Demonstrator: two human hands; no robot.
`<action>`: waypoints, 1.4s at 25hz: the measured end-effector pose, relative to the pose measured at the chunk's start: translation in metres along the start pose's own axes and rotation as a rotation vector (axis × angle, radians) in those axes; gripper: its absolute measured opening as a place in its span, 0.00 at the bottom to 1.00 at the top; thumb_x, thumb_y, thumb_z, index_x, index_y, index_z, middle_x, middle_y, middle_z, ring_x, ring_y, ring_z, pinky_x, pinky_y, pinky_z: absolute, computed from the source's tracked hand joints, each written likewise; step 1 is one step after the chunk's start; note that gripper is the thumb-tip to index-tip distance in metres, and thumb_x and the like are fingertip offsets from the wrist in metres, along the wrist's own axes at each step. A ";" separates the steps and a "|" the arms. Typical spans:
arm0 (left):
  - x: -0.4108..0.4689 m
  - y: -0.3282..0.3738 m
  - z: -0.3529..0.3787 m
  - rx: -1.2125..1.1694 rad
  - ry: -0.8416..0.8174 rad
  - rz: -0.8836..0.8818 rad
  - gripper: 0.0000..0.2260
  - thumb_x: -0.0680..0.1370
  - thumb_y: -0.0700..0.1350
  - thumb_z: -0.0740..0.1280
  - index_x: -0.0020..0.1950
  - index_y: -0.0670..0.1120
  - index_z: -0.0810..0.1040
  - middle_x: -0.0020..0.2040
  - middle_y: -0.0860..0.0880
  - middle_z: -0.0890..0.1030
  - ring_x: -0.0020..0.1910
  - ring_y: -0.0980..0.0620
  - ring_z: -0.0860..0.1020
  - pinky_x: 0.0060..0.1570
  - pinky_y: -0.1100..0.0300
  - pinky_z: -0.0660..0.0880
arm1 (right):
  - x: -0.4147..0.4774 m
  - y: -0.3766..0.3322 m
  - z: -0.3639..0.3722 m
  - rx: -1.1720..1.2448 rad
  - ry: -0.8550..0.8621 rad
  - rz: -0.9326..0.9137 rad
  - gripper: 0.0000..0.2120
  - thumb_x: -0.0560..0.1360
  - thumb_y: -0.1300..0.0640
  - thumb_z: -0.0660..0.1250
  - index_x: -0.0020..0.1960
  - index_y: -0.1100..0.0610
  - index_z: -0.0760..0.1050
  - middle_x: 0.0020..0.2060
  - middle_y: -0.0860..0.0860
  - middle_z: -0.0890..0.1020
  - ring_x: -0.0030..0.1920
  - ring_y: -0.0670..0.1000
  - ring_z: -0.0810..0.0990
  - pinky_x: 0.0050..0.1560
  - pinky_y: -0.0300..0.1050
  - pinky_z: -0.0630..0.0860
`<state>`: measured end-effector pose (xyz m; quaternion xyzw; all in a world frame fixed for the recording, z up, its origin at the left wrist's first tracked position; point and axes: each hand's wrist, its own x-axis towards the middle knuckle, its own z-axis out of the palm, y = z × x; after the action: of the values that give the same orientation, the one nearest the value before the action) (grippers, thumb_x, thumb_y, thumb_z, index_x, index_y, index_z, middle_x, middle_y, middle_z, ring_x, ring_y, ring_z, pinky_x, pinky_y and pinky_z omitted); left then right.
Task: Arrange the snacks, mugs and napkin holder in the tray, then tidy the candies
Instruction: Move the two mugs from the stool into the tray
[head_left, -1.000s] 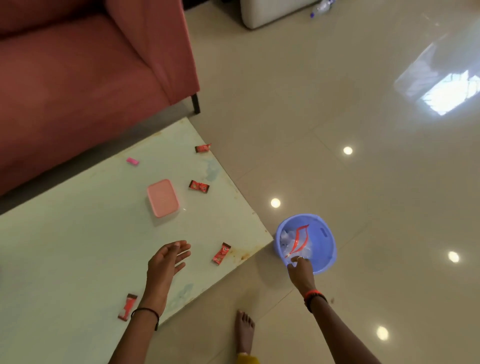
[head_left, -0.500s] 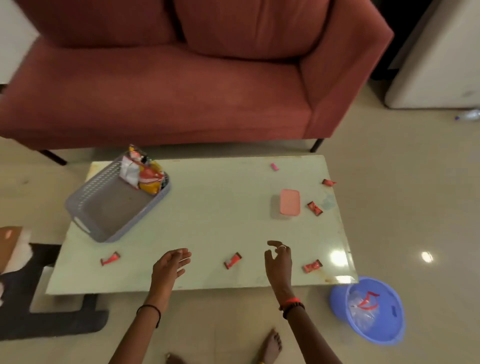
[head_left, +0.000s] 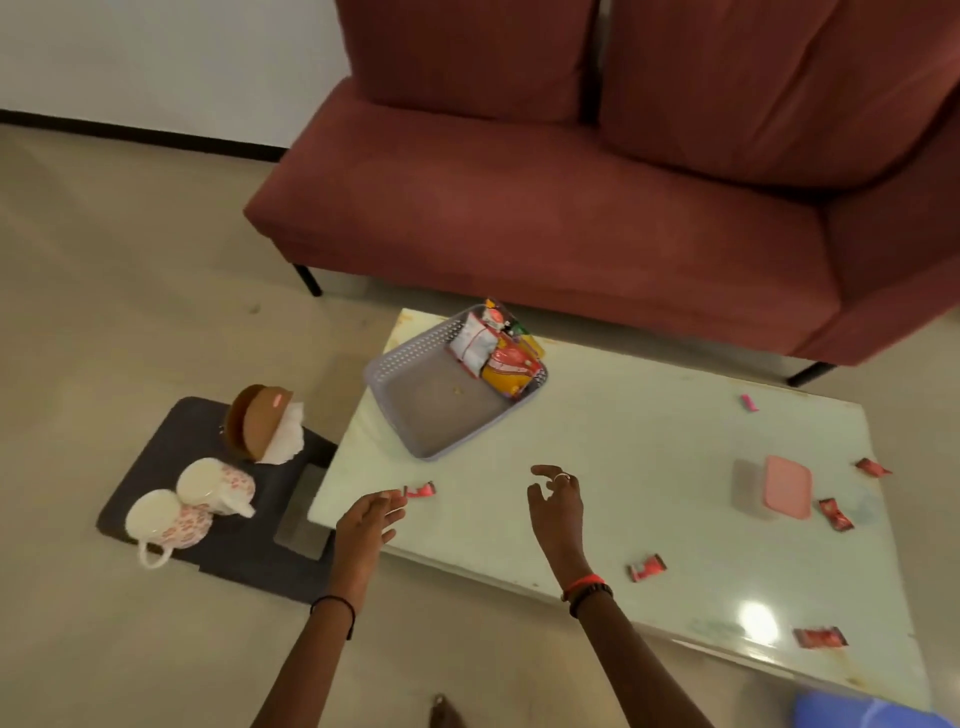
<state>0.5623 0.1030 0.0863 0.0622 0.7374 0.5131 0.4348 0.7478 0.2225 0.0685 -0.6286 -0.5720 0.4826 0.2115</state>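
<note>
A grey perforated tray sits on the pale table's far left corner with snack packets leaning in its far end. Two floral mugs and a brown napkin holder with white napkins stand on a dark mat on the floor, left of the table. Several red candies lie scattered on the table, one just beyond my left hand. My left hand is open at the table's near edge. My right hand hovers open over the table, fingers curled, holding nothing.
A pink-lidded box and a small pink candy lie on the table's right part. A red sofa stands behind the table. A blue bin's rim shows at the bottom right. My foot is near the bottom edge.
The view has swung left from the blue bin to the table's left end, bringing the mugs and napkin holder into sight. My right hand left the bin and now hovers over the table.
</note>
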 end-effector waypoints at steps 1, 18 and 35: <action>0.008 0.001 -0.017 -0.019 0.005 -0.003 0.09 0.81 0.41 0.58 0.55 0.41 0.76 0.57 0.40 0.80 0.60 0.42 0.77 0.59 0.49 0.71 | -0.001 -0.010 0.019 -0.008 -0.023 -0.012 0.11 0.77 0.66 0.60 0.57 0.59 0.75 0.61 0.55 0.74 0.62 0.55 0.74 0.57 0.40 0.70; 0.109 -0.005 -0.227 0.141 0.572 0.087 0.11 0.77 0.38 0.65 0.58 0.37 0.75 0.57 0.36 0.79 0.57 0.38 0.78 0.58 0.43 0.76 | -0.009 -0.116 0.308 -0.265 -0.648 -0.155 0.12 0.79 0.61 0.61 0.61 0.60 0.72 0.57 0.57 0.79 0.59 0.55 0.78 0.49 0.36 0.71; 0.238 -0.054 -0.364 0.901 0.200 -0.121 0.46 0.60 0.49 0.81 0.70 0.41 0.58 0.66 0.35 0.68 0.64 0.35 0.71 0.56 0.41 0.76 | -0.012 -0.116 0.494 -0.699 -0.906 -0.504 0.49 0.67 0.54 0.77 0.77 0.52 0.50 0.72 0.59 0.63 0.72 0.62 0.63 0.71 0.60 0.65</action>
<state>0.1785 -0.0501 -0.0596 0.1520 0.9274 0.1189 0.3204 0.2704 0.1002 -0.0516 -0.2393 -0.8597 0.4207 -0.1631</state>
